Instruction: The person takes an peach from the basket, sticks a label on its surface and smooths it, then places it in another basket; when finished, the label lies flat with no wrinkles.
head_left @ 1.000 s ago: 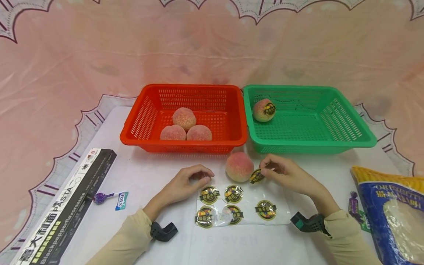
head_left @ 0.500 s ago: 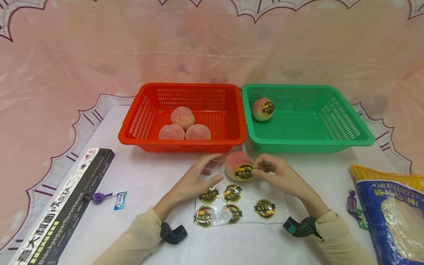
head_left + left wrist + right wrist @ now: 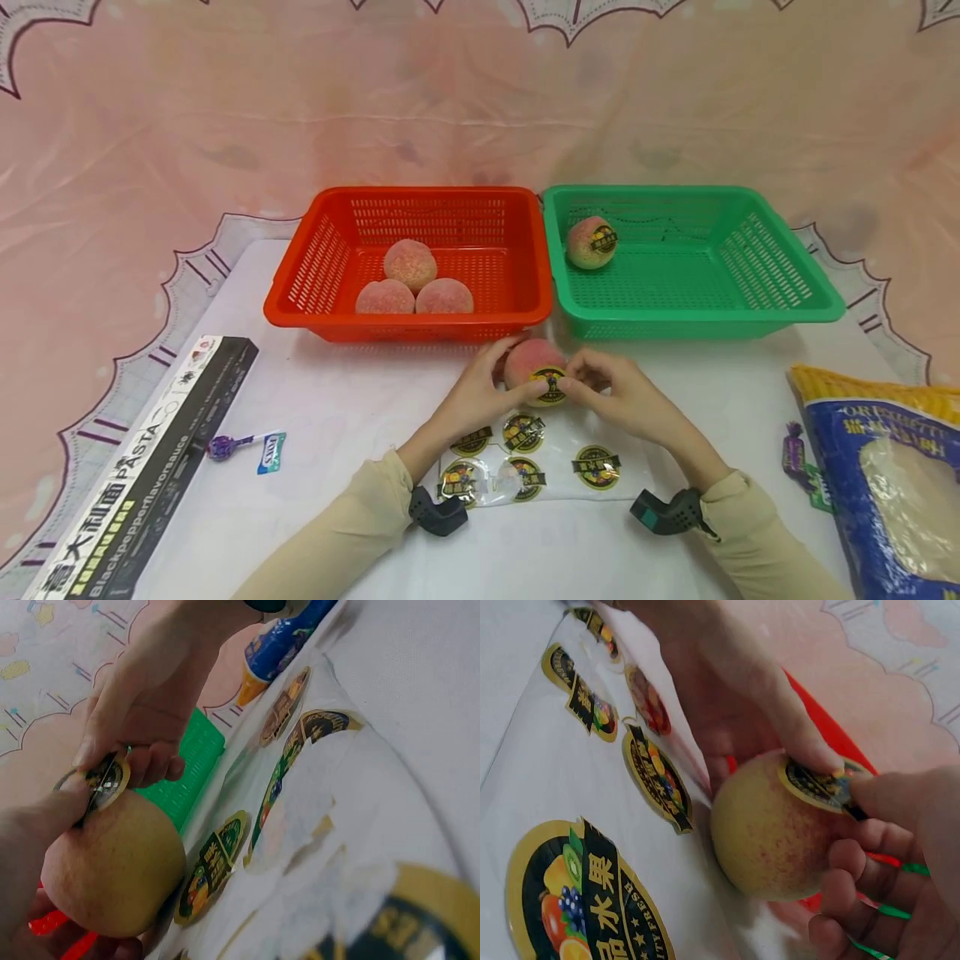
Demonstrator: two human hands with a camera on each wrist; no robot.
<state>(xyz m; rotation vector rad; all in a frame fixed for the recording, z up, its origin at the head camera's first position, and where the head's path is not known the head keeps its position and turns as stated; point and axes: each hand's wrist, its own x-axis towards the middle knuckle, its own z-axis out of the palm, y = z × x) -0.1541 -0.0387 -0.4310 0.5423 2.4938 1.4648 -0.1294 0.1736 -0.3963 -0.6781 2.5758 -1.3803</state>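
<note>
Between my two hands a peach rests on the table, just behind the clear sticker sheet. A round black-and-gold fruit sticker lies against the peach's near right side. My left hand holds the peach from the left, fingers behind it and thumb pressing the sticker. On the other side my right hand pinches the sticker's right edge between thumb and forefinger. The right wrist view shows both thumbs on the sticker, with the other right fingers curled beside the fruit. Several more stickers are on the sheet.
A red basket with three peaches stands behind my left hand. Right of it, a green basket holds one stickered peach. A pasta box and lollipop lie left; a wrapped candy and blue-yellow bag lie right.
My right hand has brought the sticker leftward onto the peach. My left hand has moved right and forward from beside the sheet, now holding the peach with its thumb on the sticker.
</note>
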